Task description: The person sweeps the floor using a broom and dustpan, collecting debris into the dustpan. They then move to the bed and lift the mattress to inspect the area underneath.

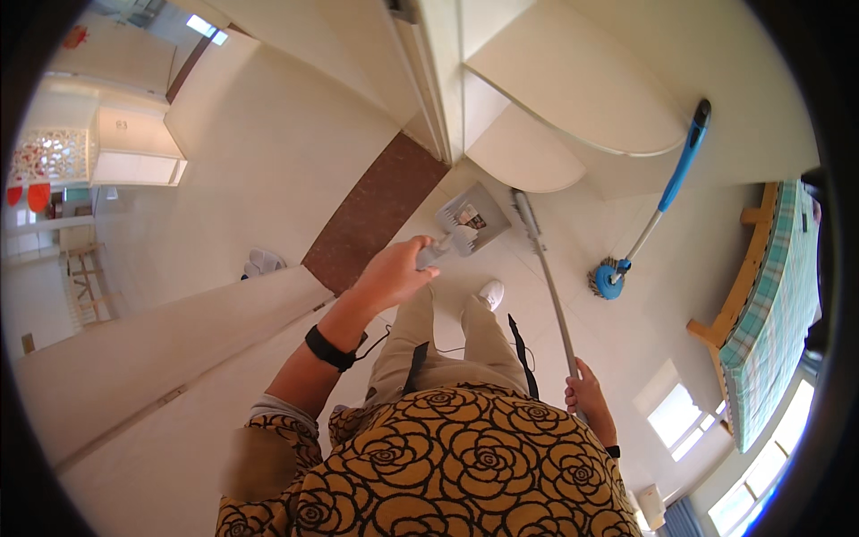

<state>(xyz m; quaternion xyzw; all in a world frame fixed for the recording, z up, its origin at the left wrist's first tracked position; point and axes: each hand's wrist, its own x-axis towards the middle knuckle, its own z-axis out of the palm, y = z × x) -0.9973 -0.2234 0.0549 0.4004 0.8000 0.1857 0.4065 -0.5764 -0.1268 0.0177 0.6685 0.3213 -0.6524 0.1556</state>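
Observation:
My left hand [396,272] is closed around the upper end of a grey long-handled dustpan's handle [433,254]. The grey plastic dustpan [493,218], with toothed combs and a label bearing writing, lies on the pale floor below that hand, beside the dark brown doorway threshold. My right hand [588,393] grips the lower part, as seen here, of a broom's grey pole [558,302]. The broom's head [529,221], grey with dark bristles, rests near the floor to the right of the dustpan, by the rounded shelves.
A blue round scrub brush [609,282] with a long handle leans on the right wall. Rounded corner shelves [577,80] stand ahead. A wooden bed [731,302] with a checked cover is at right. An open door [168,356] is at left, with a pair of slippers [263,262] beyond it.

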